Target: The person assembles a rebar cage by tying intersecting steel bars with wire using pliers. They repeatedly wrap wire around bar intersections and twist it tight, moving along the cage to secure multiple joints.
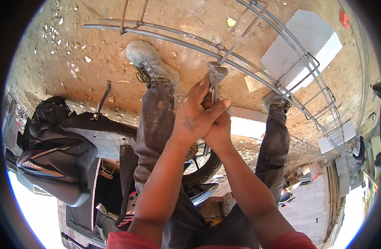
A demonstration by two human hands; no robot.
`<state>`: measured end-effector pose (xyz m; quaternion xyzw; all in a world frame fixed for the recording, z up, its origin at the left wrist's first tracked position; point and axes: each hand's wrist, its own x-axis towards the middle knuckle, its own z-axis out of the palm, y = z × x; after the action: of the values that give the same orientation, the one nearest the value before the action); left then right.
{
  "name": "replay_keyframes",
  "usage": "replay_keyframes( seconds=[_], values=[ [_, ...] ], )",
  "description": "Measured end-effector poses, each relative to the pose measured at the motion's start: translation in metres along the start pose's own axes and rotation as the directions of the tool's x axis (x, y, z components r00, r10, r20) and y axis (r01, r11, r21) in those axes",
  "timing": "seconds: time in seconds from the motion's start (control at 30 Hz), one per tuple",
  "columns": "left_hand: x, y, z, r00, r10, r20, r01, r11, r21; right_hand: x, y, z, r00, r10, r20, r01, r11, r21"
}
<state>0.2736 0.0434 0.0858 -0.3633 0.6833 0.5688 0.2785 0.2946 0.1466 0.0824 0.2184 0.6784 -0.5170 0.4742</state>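
Observation:
Metal pincers [215, 81] point away from me, their head close to a crossing of bars on the steel rebar frame [169, 39]. From this view I cannot tell whether the jaws touch the bars or grip tie wire. My left hand [194, 114] is closed around the handles, its thumb lying across them. My right hand [220, 126] sits just under and beside the left, wrapped at the lower part of the same handles; its fingers are mostly hidden. The frame's long curved bars run from upper left to lower right, joined by square stirrups [308, 62].
Beneath the frame at upper right lies a grey block [306, 41], with a smaller pale block [259, 79] nearby. Another white block [248, 122] rests between my legs. A motorcycle [57, 162] stands on the left. My boots [149, 58] are on dirt strewn with rubble.

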Motion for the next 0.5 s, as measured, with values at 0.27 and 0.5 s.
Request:
replay_keyframes(
  seconds=[0.27,0.5],
  values=[
    [0.003,0.003,-0.001,0.987,0.110,-0.115,-0.087,0.979,0.182,-0.002,-0.011,-0.004,0.995,0.068,-0.069,-0.064,0.997,0.049],
    [0.008,0.016,-0.011,0.994,-0.105,-0.026,0.106,0.993,0.059,-0.003,-0.030,0.003,0.943,0.324,-0.082,-0.310,0.939,0.146]
  ],
)
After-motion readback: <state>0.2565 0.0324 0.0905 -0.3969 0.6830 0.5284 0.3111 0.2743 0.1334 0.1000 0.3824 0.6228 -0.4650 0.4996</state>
